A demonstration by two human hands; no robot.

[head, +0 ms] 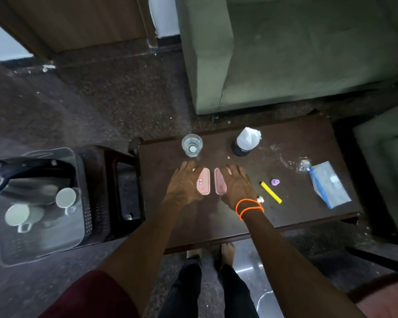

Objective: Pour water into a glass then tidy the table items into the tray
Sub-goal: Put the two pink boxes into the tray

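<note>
- The left hand lies palm down with fingers straight over the left side of a pink case that bears a small label; it grips nothing.
- The right hand lies the same way, fingers spread and relaxed, over the right side of a second pink case, with two orange bands on its wrist.
- The two cases lie side by side, just apart, on the dark table.
- Just beyond the left hand stands the glass, upright, with water in it.
- Farther right, at the far edge, stands a dark bottle with something white over its top.
- Right of the right hand lie a small white piece, a yellow stick and a small purple cap.
- Near the right end lies a clear zip bag with a blue strip.
- Well left of the table, on a stool, sits the clear tray, holding a dark kettle and two pale cups.
- A green sofa stands beyond the table.
</note>
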